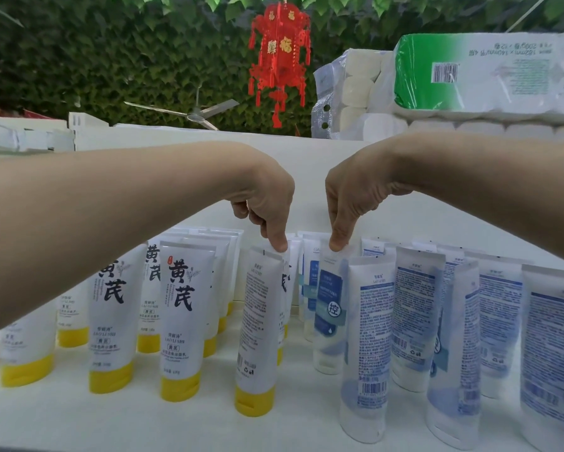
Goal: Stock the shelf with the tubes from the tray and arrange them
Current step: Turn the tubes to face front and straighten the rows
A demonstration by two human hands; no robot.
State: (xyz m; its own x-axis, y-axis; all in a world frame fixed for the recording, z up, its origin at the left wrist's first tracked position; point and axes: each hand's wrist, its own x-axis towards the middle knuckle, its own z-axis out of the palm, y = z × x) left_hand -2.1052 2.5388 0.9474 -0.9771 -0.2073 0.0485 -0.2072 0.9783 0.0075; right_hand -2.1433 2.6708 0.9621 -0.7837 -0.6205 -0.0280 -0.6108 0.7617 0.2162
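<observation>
My left hand [267,203] pinches top of yellow-cap tube [258,321], mid frame. My right hand [349,203] pinches top of blue tube [331,298] just beside. Both stand tall on shelf [111,419], under my hands.

I see yellow-capped tubes [179,318] standing cap-down in rows on the left of the white shelf [111,419], mostly label-forward. The blue-printed tubes [368,337] on the right mostly show their backs. The turned yellow tube [261,327] leans slightly, back-out; the front-facing blue tube [331,305] stands just beside it.
</observation>
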